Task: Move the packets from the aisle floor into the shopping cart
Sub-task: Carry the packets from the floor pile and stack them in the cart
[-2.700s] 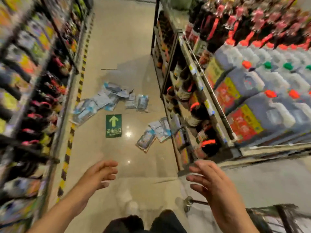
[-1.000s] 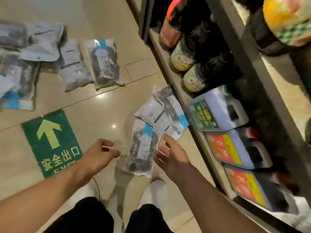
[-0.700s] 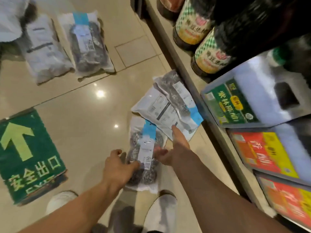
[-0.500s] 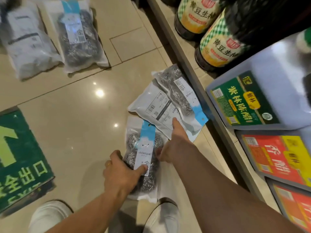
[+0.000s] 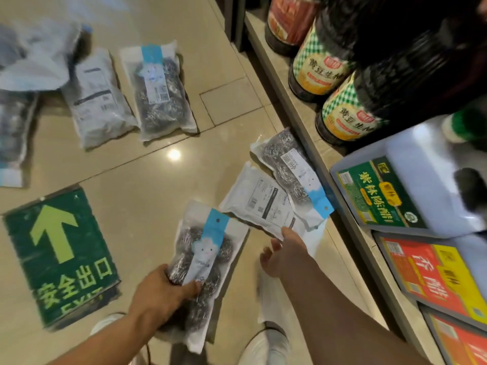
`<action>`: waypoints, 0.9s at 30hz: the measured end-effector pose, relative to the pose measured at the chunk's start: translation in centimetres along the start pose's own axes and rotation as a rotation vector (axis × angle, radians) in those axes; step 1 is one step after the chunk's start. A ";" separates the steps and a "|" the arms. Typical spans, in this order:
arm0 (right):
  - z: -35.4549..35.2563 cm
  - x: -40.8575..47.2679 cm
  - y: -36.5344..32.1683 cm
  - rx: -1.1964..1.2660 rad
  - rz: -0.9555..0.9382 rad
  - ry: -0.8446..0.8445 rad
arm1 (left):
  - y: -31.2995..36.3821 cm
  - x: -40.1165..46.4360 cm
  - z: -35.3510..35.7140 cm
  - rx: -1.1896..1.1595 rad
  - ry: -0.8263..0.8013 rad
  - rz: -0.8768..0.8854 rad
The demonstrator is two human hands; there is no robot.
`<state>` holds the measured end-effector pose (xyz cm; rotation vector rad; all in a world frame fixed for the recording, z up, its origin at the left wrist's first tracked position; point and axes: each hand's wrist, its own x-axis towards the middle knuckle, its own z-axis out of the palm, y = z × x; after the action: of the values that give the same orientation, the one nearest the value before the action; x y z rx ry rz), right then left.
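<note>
Left hand (image 5: 160,293) grips scourer packet (image 5: 204,255), now lifted, right hand (image 5: 286,252) released, fingers touching white packet (image 5: 259,200).

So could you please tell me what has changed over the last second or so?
The left hand reached down, took hold of the nearest packet and has begun lifting it off the floor. The right hand moved from that packet toward the white packet, fingertips at its edge, without a grip yet. The other packets and the green exit sign lie as before.
</note>
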<state>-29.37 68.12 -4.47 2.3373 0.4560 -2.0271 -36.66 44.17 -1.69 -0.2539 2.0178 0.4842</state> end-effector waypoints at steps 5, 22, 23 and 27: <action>2.4 0.3 -0.7 0.162 0.133 -0.096 | -2.7 0.9 -4.4 -0.043 0.036 -0.040; -1.7 -14.2 4.7 0.057 0.095 0.046 | 1.1 -8.7 -10.0 -0.220 0.053 0.041; -2.8 -16.8 4.9 0.027 0.060 0.064 | 1.6 -11.2 -11.2 -0.209 0.041 0.058; -7.2 -29.1 5.4 -0.280 -0.305 0.200 | 2.8 -22.9 -16.5 -0.222 -0.029 0.136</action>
<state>-24.56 58.34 24.01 2.4187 1.0871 -1.6923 -39.98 38.80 25.95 -0.2443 1.9617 0.7956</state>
